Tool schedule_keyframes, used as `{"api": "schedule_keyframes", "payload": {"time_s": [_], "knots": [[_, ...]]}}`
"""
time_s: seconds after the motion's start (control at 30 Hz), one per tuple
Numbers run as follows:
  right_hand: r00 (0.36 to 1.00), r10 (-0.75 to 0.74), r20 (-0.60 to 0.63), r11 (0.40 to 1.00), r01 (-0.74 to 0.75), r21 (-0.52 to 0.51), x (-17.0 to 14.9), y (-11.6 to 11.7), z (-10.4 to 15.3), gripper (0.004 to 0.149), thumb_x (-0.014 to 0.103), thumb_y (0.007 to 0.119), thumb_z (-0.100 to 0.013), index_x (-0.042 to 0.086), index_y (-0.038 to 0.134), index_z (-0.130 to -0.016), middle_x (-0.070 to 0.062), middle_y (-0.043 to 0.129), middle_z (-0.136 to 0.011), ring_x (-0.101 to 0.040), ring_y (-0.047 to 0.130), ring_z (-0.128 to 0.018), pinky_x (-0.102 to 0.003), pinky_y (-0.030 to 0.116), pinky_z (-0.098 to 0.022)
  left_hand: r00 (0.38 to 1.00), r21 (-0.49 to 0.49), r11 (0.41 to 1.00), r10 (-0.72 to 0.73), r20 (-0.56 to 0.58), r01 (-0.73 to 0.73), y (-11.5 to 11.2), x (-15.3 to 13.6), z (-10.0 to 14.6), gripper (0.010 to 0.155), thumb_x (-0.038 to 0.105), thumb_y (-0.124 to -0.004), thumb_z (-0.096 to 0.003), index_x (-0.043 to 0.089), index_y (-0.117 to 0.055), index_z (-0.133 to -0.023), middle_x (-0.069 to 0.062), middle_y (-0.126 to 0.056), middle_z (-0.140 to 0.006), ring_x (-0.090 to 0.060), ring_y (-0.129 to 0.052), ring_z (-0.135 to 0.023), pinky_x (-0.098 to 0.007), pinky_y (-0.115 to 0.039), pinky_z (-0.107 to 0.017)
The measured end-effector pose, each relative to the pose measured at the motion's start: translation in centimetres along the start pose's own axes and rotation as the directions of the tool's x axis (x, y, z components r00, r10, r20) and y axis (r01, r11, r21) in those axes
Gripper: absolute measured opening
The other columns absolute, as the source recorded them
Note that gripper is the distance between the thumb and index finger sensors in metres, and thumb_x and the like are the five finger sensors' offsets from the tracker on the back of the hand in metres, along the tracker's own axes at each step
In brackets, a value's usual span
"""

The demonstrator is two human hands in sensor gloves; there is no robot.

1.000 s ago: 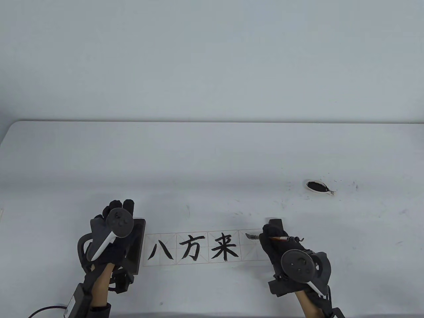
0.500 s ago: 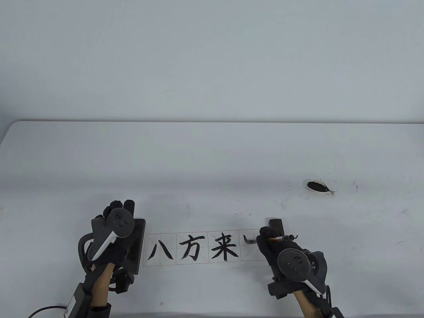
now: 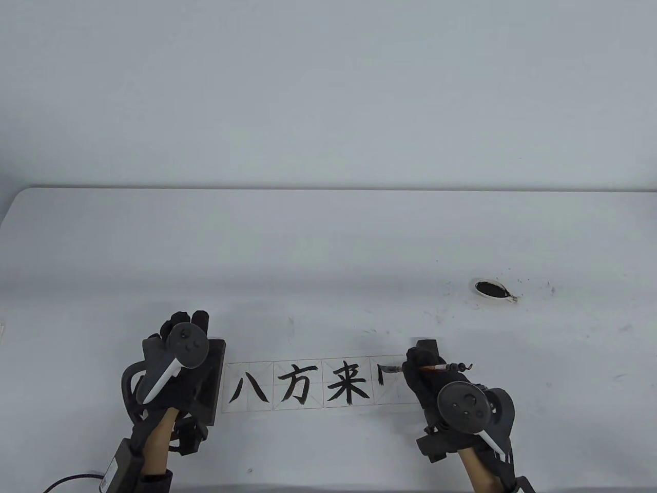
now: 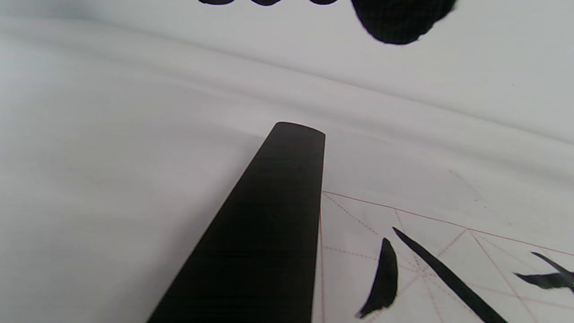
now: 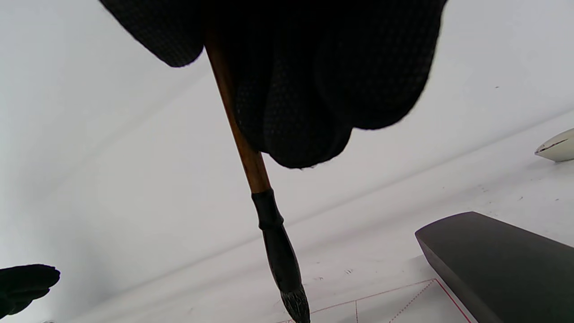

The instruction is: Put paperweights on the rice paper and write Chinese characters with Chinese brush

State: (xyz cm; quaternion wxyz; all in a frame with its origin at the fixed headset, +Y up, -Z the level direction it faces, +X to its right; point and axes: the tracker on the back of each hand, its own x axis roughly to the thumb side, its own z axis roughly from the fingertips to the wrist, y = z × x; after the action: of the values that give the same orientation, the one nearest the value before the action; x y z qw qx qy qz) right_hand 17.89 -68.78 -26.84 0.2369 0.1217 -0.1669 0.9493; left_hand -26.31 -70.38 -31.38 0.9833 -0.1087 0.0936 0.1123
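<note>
With your left hand point(image 3: 172, 359) resting flat on the left paperweight point(image 3: 213, 380), your right hand point(image 3: 428, 382), gripping the brush point(image 3: 398, 368), had just added a stroke in the fourth square of the rice paper point(image 3: 308, 408), so the last character was underway.

The table view looks down and forward from the person's side, taking in the whole table point(image 3: 328, 241), both hands at the bottom edge and the wall beyond. The left wrist view sits close and low over the left paperweight point(image 4: 264, 229), facing along it to the paper point(image 4: 430, 251), whose first character both views share. The right wrist view looks from under the right hand point(image 5: 309, 76) along the brush point(image 5: 269, 215), sharing the right paperweight point(image 5: 497, 255) with the table view.
</note>
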Motion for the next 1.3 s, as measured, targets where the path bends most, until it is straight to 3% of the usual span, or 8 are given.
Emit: {"api": "schedule_keyframes", "payload": {"time_s": [0.33,0.73,1.3], "knots": [[1.0,0.009,-0.014,0.999,-0.008,0.048,-0.1,0.1,-0.1,0.042,0.038,0.069,-0.055,0.009,0.077,-0.086,-0.013,0.095,-0.071,-0.024,0.1,-0.053,-0.035,0.087,-0.037,1.0,-0.001,1.0,-0.002,0.002,0.002,0.0,0.0,0.0,0.08,0.054,-0.057,-0.055,0.038,-0.013,-0.119,-0.006,-0.013,-0.128,-0.035,-0.02,-0.121,-0.05,-0.014,-0.086],[0.994,0.089,-0.063,0.996,-0.09,0.0,-0.5,-0.5,-0.1,0.042,0.038,0.069,-0.055,0.009,0.077,-0.085,-0.013,0.095,-0.07,-0.024,0.101,-0.052,-0.035,0.087,-0.036,1.0,-0.007,1.0,-0.001,-0.003,0.001,0.0,0.0,0.0,0.079,0.054,-0.057,-0.055,0.038,-0.013,-0.119,-0.005,-0.013,-0.128,-0.034,-0.02,-0.121,-0.05,-0.014,-0.086],[0.998,0.054,-0.038,0.998,-0.055,-0.01,-0.3,-1.1,0.2,0.039,0.039,0.069,-0.054,0.01,0.082,-0.078,-0.01,0.099,-0.06,-0.022,0.102,-0.043,-0.032,0.088,-0.03,1.0,-0.007,1.0,-0.002,-0.005,0.002,0.0,0.0,0.0,0.079,0.054,-0.057,-0.055,0.038,-0.014,-0.119,-0.005,-0.014,-0.128,-0.035,-0.02,-0.121,-0.05,-0.014,-0.086]]}}
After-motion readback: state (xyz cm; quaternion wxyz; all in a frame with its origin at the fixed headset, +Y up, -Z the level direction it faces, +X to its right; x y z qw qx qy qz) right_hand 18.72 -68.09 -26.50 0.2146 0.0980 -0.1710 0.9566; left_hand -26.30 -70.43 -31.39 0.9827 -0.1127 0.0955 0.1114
